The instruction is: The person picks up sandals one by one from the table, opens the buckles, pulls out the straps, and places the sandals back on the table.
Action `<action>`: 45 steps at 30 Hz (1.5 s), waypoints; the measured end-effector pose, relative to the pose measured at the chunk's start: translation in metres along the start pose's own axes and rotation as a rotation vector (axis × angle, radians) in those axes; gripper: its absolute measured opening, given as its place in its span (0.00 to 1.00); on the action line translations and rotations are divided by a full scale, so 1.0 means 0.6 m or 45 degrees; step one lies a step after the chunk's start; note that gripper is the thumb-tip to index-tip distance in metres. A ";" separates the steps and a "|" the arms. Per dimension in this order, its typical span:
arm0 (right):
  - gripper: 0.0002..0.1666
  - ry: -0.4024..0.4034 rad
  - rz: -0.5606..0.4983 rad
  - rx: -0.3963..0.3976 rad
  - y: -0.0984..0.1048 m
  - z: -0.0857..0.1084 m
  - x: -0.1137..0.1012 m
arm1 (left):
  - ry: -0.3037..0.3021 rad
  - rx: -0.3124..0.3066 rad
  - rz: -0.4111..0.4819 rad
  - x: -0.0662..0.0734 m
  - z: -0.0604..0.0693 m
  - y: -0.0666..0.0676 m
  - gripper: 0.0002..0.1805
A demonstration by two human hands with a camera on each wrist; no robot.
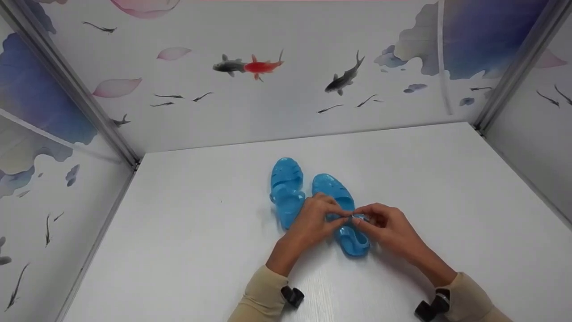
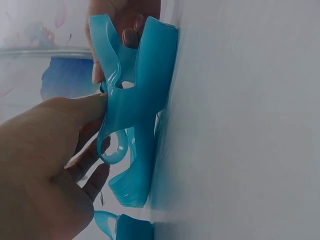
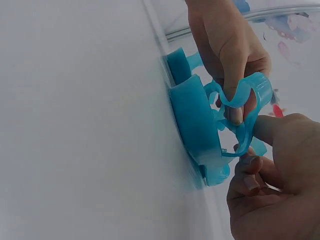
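Observation:
Two translucent blue jelly sandals lie side by side on the white table, toes pointing away. Both hands are at the strap of the right-hand sandal [image 1: 330, 184]. Coming from the left, my left hand [image 1: 315, 219] pinches the strap between thumb and fingers. From the other side, my right hand [image 1: 393, 227] pinches the strap near a small shiny piece, perhaps a buckle. Seen from the right wrist, the looped strap [image 3: 260, 90] rises above the sole. Fingers hide much of the fastening. The other sandal [image 1: 287, 172] lies close beside my left hand, untouched as far as I can tell.
White panels printed with fish and petals, such as the back wall [image 1: 295, 103], border the table [image 1: 187, 232] at the back and both sides. Metal posts [image 1: 89, 89] stand at the corners. Each wrist wears a small black camera [image 1: 292, 296].

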State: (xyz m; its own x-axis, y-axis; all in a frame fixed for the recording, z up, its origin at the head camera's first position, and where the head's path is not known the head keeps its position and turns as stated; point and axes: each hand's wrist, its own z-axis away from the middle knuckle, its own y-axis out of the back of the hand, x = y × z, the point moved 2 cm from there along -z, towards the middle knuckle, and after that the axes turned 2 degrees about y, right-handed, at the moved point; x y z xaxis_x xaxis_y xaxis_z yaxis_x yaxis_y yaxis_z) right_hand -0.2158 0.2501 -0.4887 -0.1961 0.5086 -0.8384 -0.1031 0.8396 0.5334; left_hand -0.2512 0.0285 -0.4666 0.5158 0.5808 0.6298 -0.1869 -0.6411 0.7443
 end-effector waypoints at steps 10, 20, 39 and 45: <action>0.19 -0.008 -0.039 -0.031 -0.001 -0.003 0.002 | -0.023 -0.042 0.048 0.001 0.001 0.000 0.12; 0.22 -0.080 -0.197 -0.129 0.001 -0.004 0.010 | -0.006 -0.025 0.083 -0.002 0.000 -0.007 0.09; 0.20 -0.087 -0.083 0.012 -0.006 0.004 -0.012 | 0.057 -0.035 -0.009 0.004 0.001 -0.007 0.09; 0.21 -0.118 -0.076 0.039 -0.006 0.004 -0.009 | 0.050 -0.050 -0.059 0.003 0.001 -0.007 0.06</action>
State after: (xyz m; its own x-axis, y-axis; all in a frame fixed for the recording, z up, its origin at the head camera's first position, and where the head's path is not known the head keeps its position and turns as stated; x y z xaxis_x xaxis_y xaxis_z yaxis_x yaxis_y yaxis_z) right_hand -0.2120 0.2449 -0.4862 -0.0990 0.4719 -0.8761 -0.0816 0.8736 0.4797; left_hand -0.2490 0.0320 -0.4685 0.4914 0.6295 0.6018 -0.1964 -0.5932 0.7808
